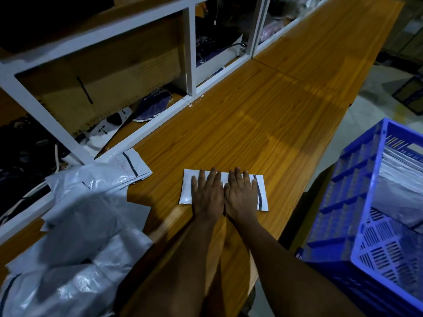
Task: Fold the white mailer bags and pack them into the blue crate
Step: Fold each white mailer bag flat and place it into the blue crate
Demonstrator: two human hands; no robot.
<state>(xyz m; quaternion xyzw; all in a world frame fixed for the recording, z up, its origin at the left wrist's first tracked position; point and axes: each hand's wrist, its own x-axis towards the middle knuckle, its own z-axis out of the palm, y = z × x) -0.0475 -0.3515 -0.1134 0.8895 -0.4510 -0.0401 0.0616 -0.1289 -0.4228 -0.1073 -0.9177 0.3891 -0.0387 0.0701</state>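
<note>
L hand (207,194) & R hand (242,193) flat, fingers straight, side by side, pressing folded mailer bag (187,187) onto wooden bench (251,110). Loose pile of unfolded mailer bags (80,213) to left. Blue crate (343,191) right of bench, folded bags (402,179) inside.
</note>
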